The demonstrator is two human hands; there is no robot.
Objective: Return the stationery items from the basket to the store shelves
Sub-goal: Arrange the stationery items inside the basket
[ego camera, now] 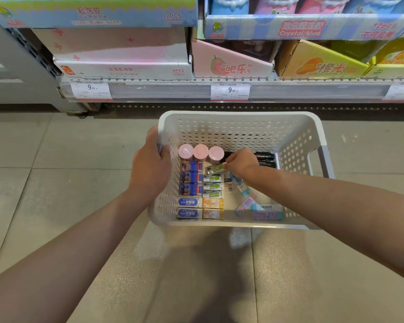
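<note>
Nearest: two bare forearms reach forward over a tiled floor [56, 159]. White perforated basket [289, 141] sits between them, held off the floor.

Left hand [149, 166] is clamped on the basket's left rim, fingers curled over the edge. Right hand [240, 163] is down inside the basket, fingertips pinching a small green-and-white eraser pack [214, 169], which sits tilted above the row beneath it.

Basket contents, near to far: blue-labelled erasers [189, 208] and orange ones [213, 207] at the near wall, pastel erasers [266, 211] loose to the right, more green packs [212, 186] and blue-and-red boxes [191, 177] mid-row, three pink round caps [200, 152] and black markers [265, 157] at the far side.

Handling, judged: the pack looks light, stiff and shrink-wrapped, so likely a little slippery. A pinch across the short sides should hold it. Not fragile.

Room: neighbours are packed touching on the left half, so lift straight up to avoid dragging them. The right half of the basket floor is looser. Basket walls are tall; the hand must clear the far rim.

Farthest: shelf edge [173, 90] with price tags [230, 90] and display cartons [126, 68] above. No eraser slot visible here.
</note>
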